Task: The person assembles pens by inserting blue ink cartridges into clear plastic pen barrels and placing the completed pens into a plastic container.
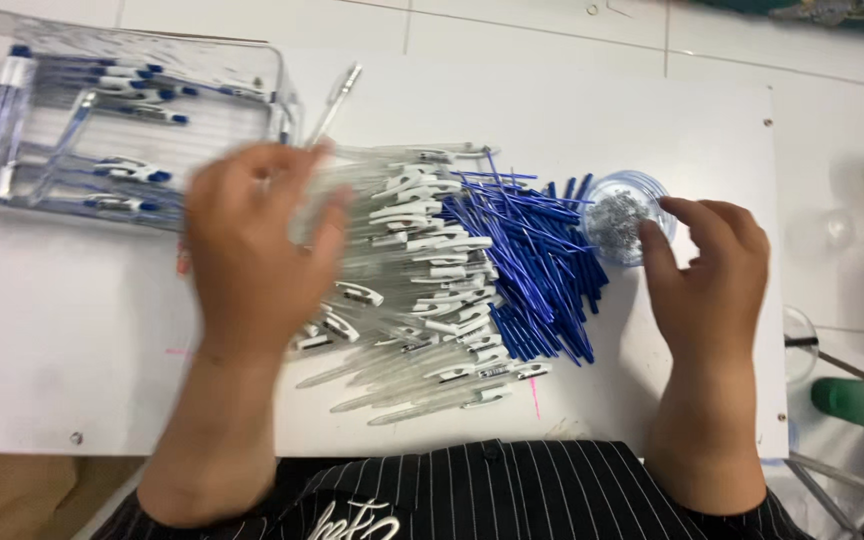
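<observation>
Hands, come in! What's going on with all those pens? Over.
Left hand blurred over the heap of clear plastic pen barrels, grip unclear. Right hand open, fingertips at the small round clear cup of metal springs. Blue refills piled between.

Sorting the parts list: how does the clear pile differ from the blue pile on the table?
The clear pen barrels are see-through with white clips; the blue refills are solid blue and bare. The barrels are thicker, the refills thin. The barrels lie under the left hand; the refills lie nearer the right hand at the cup. Both are loose heaps on the white table.
</observation>
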